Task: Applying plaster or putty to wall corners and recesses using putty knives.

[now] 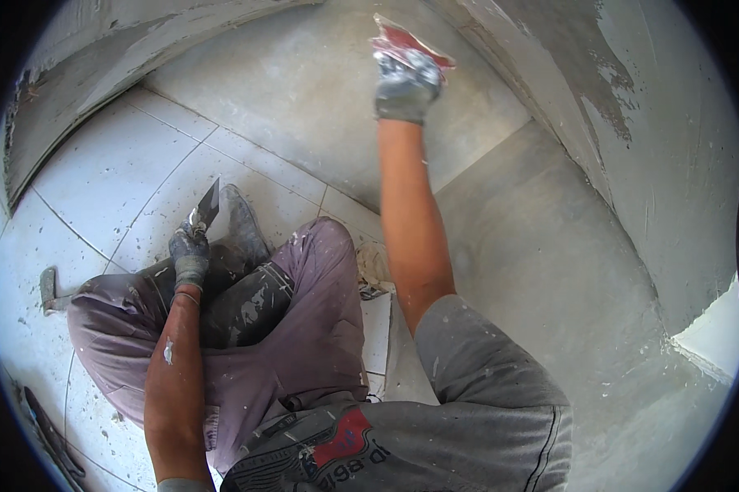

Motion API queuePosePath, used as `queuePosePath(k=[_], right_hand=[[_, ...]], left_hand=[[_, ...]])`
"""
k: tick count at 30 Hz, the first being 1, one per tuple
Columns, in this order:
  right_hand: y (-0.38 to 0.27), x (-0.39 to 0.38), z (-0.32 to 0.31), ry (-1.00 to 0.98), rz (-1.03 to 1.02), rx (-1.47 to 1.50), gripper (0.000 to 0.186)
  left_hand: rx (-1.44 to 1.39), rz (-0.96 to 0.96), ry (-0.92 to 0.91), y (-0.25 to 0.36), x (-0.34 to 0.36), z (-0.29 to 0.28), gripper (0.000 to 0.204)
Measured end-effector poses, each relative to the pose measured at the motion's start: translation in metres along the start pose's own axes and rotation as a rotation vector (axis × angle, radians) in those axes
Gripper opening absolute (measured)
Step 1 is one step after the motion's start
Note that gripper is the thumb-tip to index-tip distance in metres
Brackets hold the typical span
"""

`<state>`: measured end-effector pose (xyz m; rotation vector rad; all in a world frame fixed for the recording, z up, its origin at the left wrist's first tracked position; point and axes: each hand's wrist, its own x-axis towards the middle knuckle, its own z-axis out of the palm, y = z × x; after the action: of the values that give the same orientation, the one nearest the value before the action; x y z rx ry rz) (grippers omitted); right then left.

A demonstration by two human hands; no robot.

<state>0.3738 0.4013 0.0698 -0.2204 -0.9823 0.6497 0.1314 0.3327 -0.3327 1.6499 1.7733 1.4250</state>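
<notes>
My right hand (406,86), in a grey glove smeared with white, reaches far forward against the grey plastered surface (304,90). Its fingers are closed round a red flat spreader (398,41) with pale compound along its edges, slightly smeared by motion. My left hand (191,248), also gloved, rests near my bent knee. It grips a putty knife (209,205) whose metal blade points up and away above the tiles. White paste clings to the knife near my fingers.
White floor tiles (99,193) with paste spots lie at the left. Plastered walls rise at the far left (107,57) and right (656,148). An L-shaped grey thing (50,291) sits beside my left knee, and a dark long object (50,435) lies at the lower left.
</notes>
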Motion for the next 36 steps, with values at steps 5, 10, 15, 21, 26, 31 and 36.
queuePosePath(k=[5,10,15,21,26,31,36], right_hand=[[-0.105,0.035,-0.028,-0.109,-0.002,-0.1,0.042],[-0.234,0.072,-0.091,-0.058,0.435,0.302,0.046],[-0.334,0.056,-0.138,-0.042,0.356,0.262,0.045],[-0.361,-0.01,-0.16,0.076,0.012,0.383,0.037],[-0.307,-0.08,-0.204,-0.179,0.263,0.249,0.032],[-0.172,-0.167,-0.17,-0.013,0.556,0.126,0.038],[-0.095,-0.227,-0.153,0.084,0.328,-0.333,0.036]], left_hand=[[0.067,0.045,0.033,-0.009,-0.002,0.002,0.028],[0.098,-0.052,-0.035,0.005,0.001,-0.003,0.027],[0.069,-0.02,-0.052,0.019,0.001,-0.002,0.027],[0.079,0.013,-0.036,0.015,0.0,0.003,0.028],[0.088,0.134,-0.085,-0.022,-0.003,0.016,0.027],[-0.169,0.67,0.068,0.098,-0.019,-0.036,0.03],[-1.814,-0.45,-0.586,0.152,-0.051,-0.038,0.02]])
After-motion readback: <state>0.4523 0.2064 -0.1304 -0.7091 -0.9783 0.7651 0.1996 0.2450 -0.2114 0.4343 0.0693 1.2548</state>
